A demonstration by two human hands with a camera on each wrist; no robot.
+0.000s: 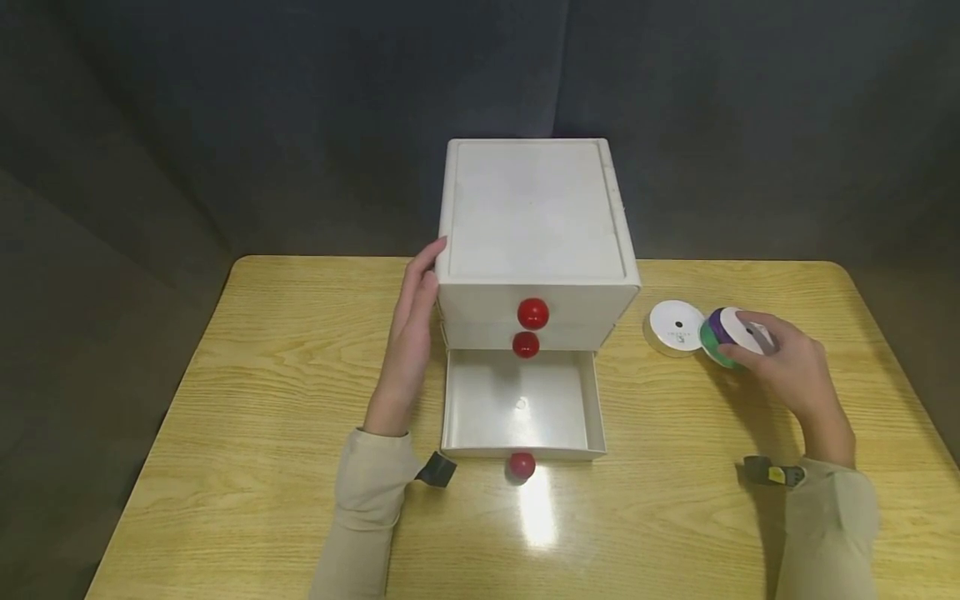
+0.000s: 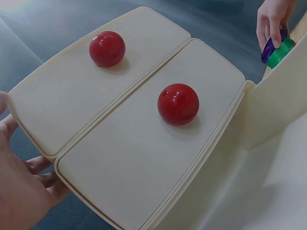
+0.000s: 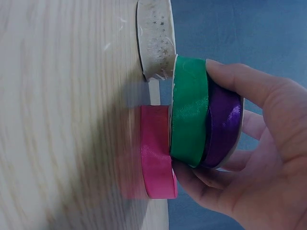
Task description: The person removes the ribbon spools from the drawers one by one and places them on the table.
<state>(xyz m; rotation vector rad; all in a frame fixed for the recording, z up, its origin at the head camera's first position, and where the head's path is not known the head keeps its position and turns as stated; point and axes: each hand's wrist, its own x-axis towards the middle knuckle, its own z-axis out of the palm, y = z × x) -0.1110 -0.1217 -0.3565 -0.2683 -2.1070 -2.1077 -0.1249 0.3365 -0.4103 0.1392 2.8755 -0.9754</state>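
My right hand (image 1: 795, 367) grips a purple ribbon spool (image 3: 225, 127) and a green ribbon spool (image 3: 190, 110), stacked together, with thumb and fingers round their edges. Just beneath them, a pink ribbon spool (image 3: 158, 153) lies on the table. Beside it lies a cream ribbon spool with small stars (image 3: 157, 38), its white label side (image 1: 677, 323) facing up in the head view. My left hand (image 1: 408, 342) rests with extended fingers against the left side of a white drawer unit (image 1: 536, 208). The unit's bottom drawer (image 1: 517, 408) is pulled out and looks empty.
Two upper drawers are closed, each with a red ball knob (image 1: 533, 313); another red knob (image 1: 522, 466) sits on the pulled-out drawer's front. The wooden table (image 1: 300, 375) bears everything. A dark grey curtain (image 1: 337, 125) hangs behind it.
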